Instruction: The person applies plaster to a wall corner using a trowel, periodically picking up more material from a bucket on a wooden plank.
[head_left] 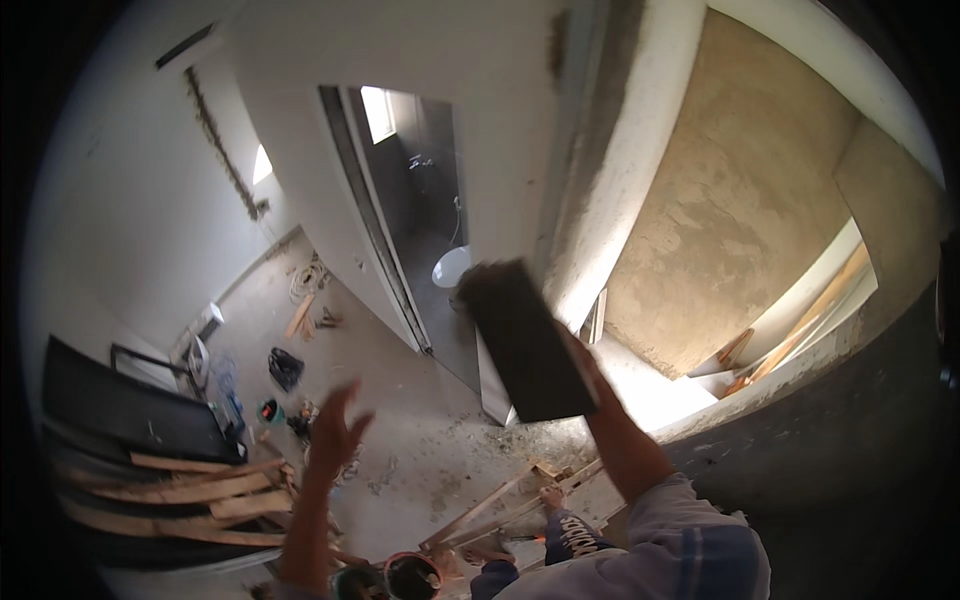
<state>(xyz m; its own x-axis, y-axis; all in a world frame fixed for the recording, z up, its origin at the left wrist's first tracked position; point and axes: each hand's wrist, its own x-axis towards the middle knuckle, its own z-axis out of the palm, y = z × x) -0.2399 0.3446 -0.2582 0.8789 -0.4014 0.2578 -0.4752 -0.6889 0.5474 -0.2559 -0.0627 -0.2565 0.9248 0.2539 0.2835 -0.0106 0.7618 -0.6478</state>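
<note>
My right hand [588, 372] is raised in front of the wall corner, closed around the back of a dark rectangular plastering float [530, 345]. The float is tilted, its flat face toward me, and it hides most of the fingers and any handle. A rough grey-brown lump, which looks like mortar, shows at its upper end. Whether the float touches the wall edge behind it I cannot tell. My left hand [335, 430] hangs in the air to the left, fingers apart and holding nothing. Below my hands, a bucket [412, 575] with dark contents stands near my feet.
Wooden planks [240, 490] lie piled at the left beside dark panels [130, 400]. A black bag [285, 368] sits on the debris-strewn floor. Ahead, a doorway [385, 240] opens onto a tiled bathroom. Boards [490, 515] lie by my feet; a bare plastered wall [720, 200] rises right.
</note>
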